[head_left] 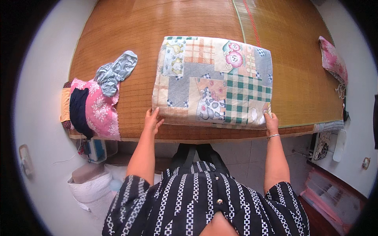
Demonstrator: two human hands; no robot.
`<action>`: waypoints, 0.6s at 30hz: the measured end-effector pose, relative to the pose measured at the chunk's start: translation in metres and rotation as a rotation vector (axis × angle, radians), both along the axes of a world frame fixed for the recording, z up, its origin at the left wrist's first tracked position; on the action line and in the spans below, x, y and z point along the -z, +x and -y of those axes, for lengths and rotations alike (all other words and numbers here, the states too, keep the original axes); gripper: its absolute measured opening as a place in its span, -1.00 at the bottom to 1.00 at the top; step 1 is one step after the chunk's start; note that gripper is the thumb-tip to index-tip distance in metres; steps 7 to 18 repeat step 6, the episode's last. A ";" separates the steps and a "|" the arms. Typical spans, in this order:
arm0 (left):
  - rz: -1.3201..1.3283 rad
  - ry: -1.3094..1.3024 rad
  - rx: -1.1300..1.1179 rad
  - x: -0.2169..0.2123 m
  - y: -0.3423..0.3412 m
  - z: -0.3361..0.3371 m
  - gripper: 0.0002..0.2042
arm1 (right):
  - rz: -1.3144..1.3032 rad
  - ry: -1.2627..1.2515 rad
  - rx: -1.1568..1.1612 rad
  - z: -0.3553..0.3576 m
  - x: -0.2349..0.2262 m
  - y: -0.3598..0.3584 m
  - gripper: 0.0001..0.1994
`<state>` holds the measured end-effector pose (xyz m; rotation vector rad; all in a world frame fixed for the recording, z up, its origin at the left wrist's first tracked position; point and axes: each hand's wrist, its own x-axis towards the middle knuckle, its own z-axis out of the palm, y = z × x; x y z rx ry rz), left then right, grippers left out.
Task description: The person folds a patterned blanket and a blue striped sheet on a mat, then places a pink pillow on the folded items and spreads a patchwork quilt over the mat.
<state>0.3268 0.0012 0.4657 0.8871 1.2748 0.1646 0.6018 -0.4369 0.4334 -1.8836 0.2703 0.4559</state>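
Observation:
A folded patchwork quilt point(214, 80) with cartoon animals and green checks lies on a woven bamboo mat point(118, 31) that covers a bed. My left hand point(152, 121) rests on the quilt's near left corner, fingers spread flat. My right hand point(271, 121) pinches the near right corner of the quilt; a bracelet sits on that wrist. Both forearms reach up from the lower edge over my black and white striped top.
A pink floral pillow point(98, 112) with a dark garment and a grey-blue cloth point(116, 72) lies at the mat's left edge. Another pink pillow point(334, 59) sits at the far right. White bags point(92, 187) stand on the floor, lower left. A pink bin point(330, 196) stands lower right.

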 end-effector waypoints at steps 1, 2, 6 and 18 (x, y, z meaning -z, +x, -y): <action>-0.030 -0.001 -0.007 0.006 0.002 -0.006 -0.63 | -0.003 0.028 -0.010 -0.001 -0.005 0.005 -0.76; -0.017 0.049 0.075 0.015 -0.008 -0.017 -0.69 | 0.069 -0.033 -0.061 -0.005 -0.015 0.007 -0.80; 0.074 0.212 -0.013 -0.009 -0.040 -0.022 -0.72 | 0.094 0.316 -0.109 -0.050 -0.096 -0.002 -0.79; 0.074 0.212 -0.013 -0.009 -0.040 -0.022 -0.72 | 0.094 0.316 -0.109 -0.050 -0.096 -0.002 -0.79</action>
